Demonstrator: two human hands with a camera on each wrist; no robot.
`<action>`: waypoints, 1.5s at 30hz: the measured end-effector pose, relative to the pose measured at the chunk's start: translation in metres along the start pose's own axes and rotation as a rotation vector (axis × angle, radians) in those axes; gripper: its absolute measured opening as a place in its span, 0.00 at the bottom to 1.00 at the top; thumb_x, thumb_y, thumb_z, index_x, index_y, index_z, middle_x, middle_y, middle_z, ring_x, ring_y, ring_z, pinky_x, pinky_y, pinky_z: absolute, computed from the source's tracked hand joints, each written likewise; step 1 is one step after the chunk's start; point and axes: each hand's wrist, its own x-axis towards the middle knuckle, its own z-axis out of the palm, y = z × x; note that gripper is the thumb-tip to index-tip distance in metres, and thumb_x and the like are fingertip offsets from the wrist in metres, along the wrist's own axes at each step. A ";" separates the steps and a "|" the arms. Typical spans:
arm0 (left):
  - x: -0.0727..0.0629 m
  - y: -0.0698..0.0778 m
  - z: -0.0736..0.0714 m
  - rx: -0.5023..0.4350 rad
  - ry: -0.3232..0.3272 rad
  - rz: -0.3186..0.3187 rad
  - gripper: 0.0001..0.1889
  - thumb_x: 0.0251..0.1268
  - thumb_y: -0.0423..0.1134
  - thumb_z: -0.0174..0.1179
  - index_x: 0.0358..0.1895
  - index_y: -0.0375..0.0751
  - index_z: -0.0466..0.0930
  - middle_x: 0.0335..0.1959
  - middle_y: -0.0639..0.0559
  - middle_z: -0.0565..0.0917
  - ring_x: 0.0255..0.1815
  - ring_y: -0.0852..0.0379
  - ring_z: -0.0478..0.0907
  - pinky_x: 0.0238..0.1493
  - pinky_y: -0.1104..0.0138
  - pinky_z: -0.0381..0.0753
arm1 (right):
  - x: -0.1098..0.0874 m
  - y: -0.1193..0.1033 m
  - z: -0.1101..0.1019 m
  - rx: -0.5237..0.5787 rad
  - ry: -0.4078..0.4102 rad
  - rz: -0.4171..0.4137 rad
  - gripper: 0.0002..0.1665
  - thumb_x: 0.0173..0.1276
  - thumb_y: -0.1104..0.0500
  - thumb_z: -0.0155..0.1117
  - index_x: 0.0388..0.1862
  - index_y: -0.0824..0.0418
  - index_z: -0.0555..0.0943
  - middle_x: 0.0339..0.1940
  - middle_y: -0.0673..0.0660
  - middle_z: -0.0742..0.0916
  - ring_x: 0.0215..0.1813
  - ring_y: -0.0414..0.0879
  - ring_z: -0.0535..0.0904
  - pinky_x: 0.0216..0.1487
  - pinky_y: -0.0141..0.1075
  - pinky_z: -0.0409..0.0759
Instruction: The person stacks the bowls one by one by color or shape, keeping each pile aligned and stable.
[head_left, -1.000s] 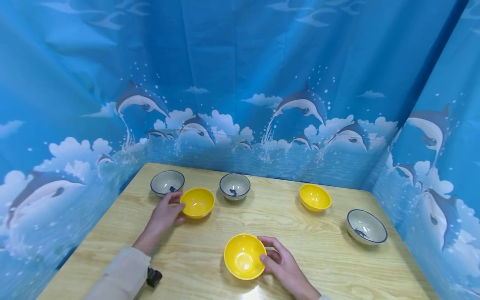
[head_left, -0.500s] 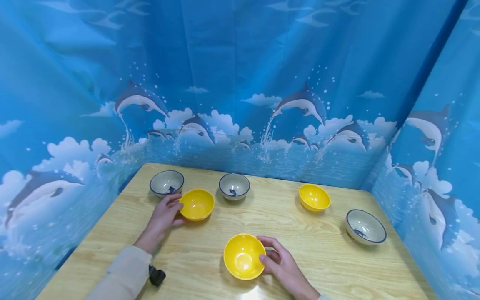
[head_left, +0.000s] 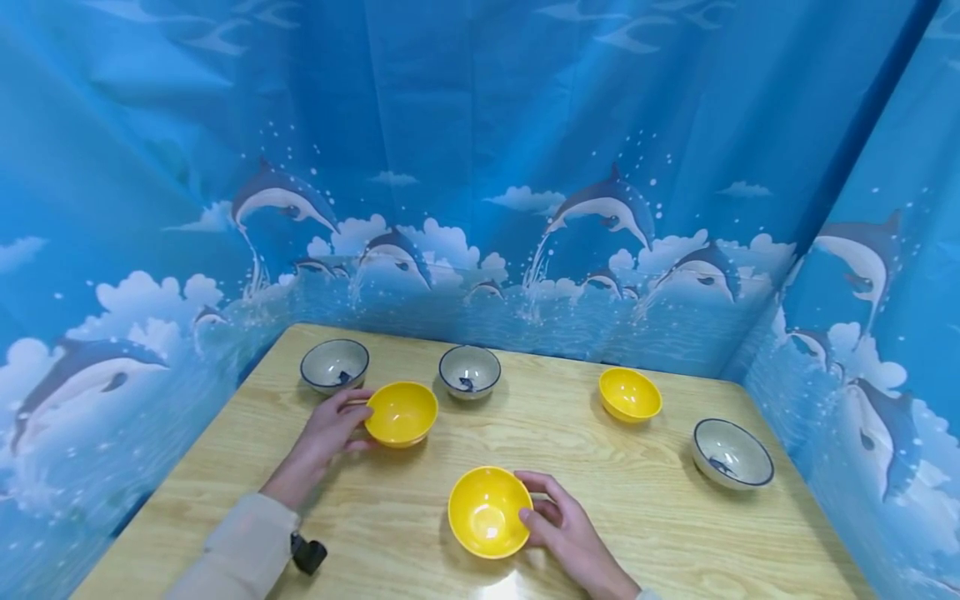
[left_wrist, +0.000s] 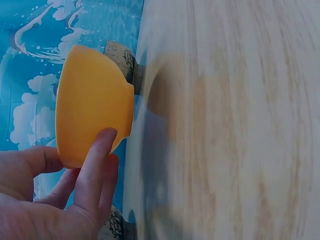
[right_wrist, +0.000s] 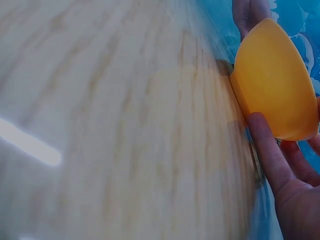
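My left hand (head_left: 330, 429) grips a yellow bowl (head_left: 402, 414) by its left side, thumb at the rim and fingers along the outer wall. In the left wrist view this yellow bowl (left_wrist: 90, 105) hangs clear of the table, its shadow apart from it. Nearer the front, my right hand (head_left: 564, 525) holds a second yellow bowl (head_left: 489, 513) at its right side, thumb on the rim. The right wrist view shows that yellow bowl (right_wrist: 272, 85) with a finger (right_wrist: 270, 150) under its wall, close over the table. Both bowls are upright with nothing inside.
On the wooden table (head_left: 420, 533) stand a grey blue-rimmed bowl (head_left: 334, 364) at the back left, another grey bowl (head_left: 469, 372) at the back middle, a third grey bowl (head_left: 732, 454) at the right and a yellow bowl (head_left: 630, 394) at the back right. A dolphin-print curtain (head_left: 480, 167) hangs behind.
My left hand has brought its yellow bowl slightly toward the front and to the right. The right hand and its bowl have stayed in place.
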 end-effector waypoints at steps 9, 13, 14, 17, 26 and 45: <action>-0.007 0.008 0.003 0.038 -0.078 0.050 0.27 0.83 0.36 0.57 0.80 0.36 0.68 0.75 0.27 0.74 0.59 0.44 0.88 0.49 0.57 0.96 | 0.000 0.002 0.000 0.000 -0.003 -0.004 0.35 0.82 0.53 0.66 0.82 0.61 0.69 0.78 0.67 0.77 0.67 0.49 0.83 0.55 0.35 0.92; -0.011 0.013 0.008 0.068 -0.104 0.057 0.26 0.83 0.36 0.58 0.78 0.37 0.70 0.75 0.27 0.76 0.60 0.42 0.88 0.48 0.55 0.96 | 0.000 0.002 -0.001 0.000 -0.008 -0.017 0.35 0.83 0.53 0.65 0.82 0.62 0.69 0.79 0.68 0.76 0.66 0.45 0.84 0.55 0.35 0.92; -0.013 0.015 0.010 0.073 -0.110 0.059 0.26 0.82 0.36 0.58 0.78 0.37 0.71 0.74 0.27 0.76 0.60 0.41 0.87 0.47 0.55 0.96 | 0.000 0.002 -0.001 -0.001 -0.010 -0.020 0.35 0.83 0.53 0.65 0.82 0.62 0.69 0.79 0.68 0.76 0.66 0.44 0.84 0.55 0.35 0.92; -0.017 0.020 0.015 0.084 -0.128 0.071 0.26 0.82 0.35 0.58 0.78 0.36 0.71 0.74 0.27 0.76 0.63 0.37 0.86 0.47 0.53 0.96 | 0.000 0.002 0.000 0.000 -0.010 -0.024 0.35 0.83 0.53 0.65 0.82 0.62 0.69 0.79 0.68 0.76 0.66 0.45 0.84 0.55 0.35 0.92; -0.027 0.028 0.026 0.123 -0.149 0.077 0.23 0.82 0.35 0.58 0.76 0.40 0.73 0.73 0.31 0.78 0.64 0.38 0.85 0.47 0.55 0.96 | 0.000 0.000 0.000 0.005 0.006 0.014 0.36 0.82 0.51 0.67 0.82 0.60 0.69 0.79 0.66 0.76 0.70 0.54 0.82 0.56 0.34 0.91; -0.039 0.038 0.039 0.182 -0.218 0.084 0.20 0.83 0.36 0.60 0.72 0.43 0.78 0.67 0.39 0.84 0.56 0.46 0.86 0.44 0.56 0.96 | 0.000 0.000 0.001 0.003 0.008 0.001 0.36 0.83 0.52 0.66 0.82 0.61 0.69 0.79 0.67 0.77 0.69 0.51 0.83 0.55 0.35 0.92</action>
